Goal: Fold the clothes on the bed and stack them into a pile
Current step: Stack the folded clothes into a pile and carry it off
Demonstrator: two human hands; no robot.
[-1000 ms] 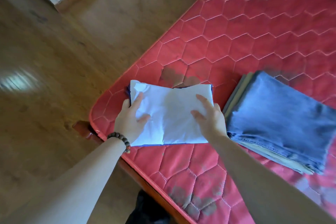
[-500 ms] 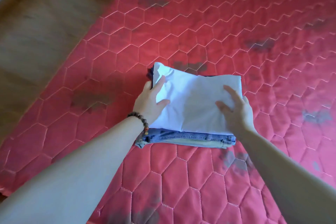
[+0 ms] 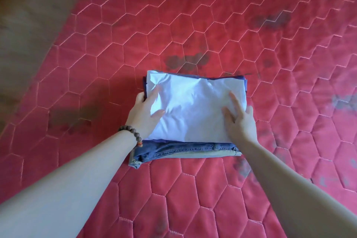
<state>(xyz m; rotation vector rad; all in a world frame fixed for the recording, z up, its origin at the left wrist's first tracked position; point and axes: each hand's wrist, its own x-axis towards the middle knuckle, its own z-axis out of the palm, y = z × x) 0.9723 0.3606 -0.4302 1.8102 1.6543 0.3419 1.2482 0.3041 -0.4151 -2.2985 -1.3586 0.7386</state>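
Note:
A folded white garment (image 3: 193,106) lies on top of a pile on the red quilted bed (image 3: 193,25). Under it a dark blue garment (image 3: 245,83) shows at the far and right edges. Folded blue jeans (image 3: 183,149) and a beige garment (image 3: 216,154) form the lower layers at the near edge. My left hand (image 3: 144,116), with a bead bracelet at the wrist, lies on the white garment's left edge, thumb and forefinger on top. My right hand (image 3: 239,120) rests flat on its right side with straight fingers.
The red mattress cover with hexagon stitching and dark stains stretches all round the pile. A brown wooden floor (image 3: 29,15) shows past the bed's left edge at the upper left.
A second ago the white garment lay near the bed's corner beside the jeans pile; both hands have carried it onto that pile. Since half a second ago the hands stay put on it.

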